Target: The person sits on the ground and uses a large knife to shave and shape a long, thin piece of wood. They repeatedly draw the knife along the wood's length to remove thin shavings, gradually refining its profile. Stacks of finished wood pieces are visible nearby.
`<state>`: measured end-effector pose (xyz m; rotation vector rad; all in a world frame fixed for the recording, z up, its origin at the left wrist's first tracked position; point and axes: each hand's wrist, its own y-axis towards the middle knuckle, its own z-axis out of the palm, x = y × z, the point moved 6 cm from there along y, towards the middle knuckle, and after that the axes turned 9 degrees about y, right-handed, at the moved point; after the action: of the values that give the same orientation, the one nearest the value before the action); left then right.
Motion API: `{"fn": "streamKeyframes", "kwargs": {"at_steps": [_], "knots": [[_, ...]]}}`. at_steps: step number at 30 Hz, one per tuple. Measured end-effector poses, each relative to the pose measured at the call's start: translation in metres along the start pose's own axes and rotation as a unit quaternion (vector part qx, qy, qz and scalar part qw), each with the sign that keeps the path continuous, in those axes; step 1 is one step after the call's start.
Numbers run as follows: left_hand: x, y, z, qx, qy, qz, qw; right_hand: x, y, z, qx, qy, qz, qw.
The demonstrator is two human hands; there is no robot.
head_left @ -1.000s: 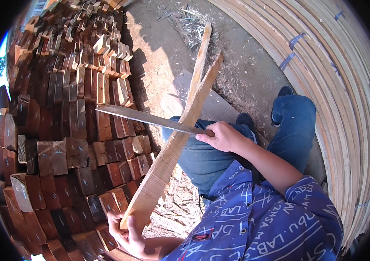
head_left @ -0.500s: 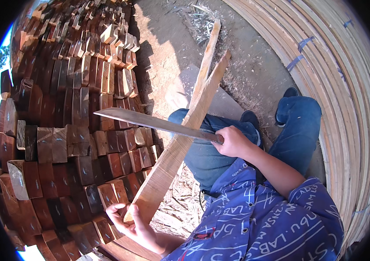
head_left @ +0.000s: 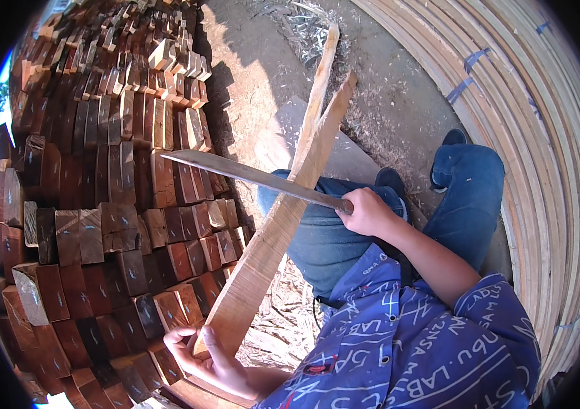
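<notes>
My right hand (head_left: 370,213) is closed round the near end of a machete (head_left: 235,170), a long dull-grey blade whose tip points left. The blade crosses over the middle of a pale wooden board (head_left: 273,255); whether the two touch, I cannot tell. This board slants from lower left to upper right, past my knee. At its near end my left hand (head_left: 218,365) grips it, thumb on one side and fingers curled on the other. Behind its far part a second, narrower wood strip (head_left: 317,95) sticks out upward.
Stacked reddish-brown timber blocks (head_left: 99,232) fill the left side. Long pale planks with blue ties (head_left: 535,170) curve along the right. Wood shavings (head_left: 279,341) lie below the board, and more wood scraps (head_left: 310,37) on the ground ahead. My bent legs (head_left: 467,198) are close by.
The machete has lifted slightly, its tip moving up and to the right along with my right hand. My left hand keeps its hold on the board's near end. The view has shifted a little.
</notes>
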<state>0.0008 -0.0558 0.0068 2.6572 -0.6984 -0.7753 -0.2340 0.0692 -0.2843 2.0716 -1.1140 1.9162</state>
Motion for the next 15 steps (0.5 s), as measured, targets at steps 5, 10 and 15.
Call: {"fn": "streamKeyframes", "kwargs": {"at_steps": [5, 10, 15], "knots": [[0.017, 0.010, 0.004, 0.007, -0.024, -0.061, 0.998, 0.005, 0.006, 0.007, 0.018, -0.008, -0.028, 0.999], [0.011, 0.005, 0.006, -0.037, -0.038, -0.027, 0.998, 0.052, -0.022, 0.003, 0.082, 0.036, -0.056, 0.994], [0.002, 0.007, 0.006, -0.024, -0.041, -0.069, 0.997, 0.006, 0.004, -0.001, 0.019, -0.013, 0.024, 0.999]]}}
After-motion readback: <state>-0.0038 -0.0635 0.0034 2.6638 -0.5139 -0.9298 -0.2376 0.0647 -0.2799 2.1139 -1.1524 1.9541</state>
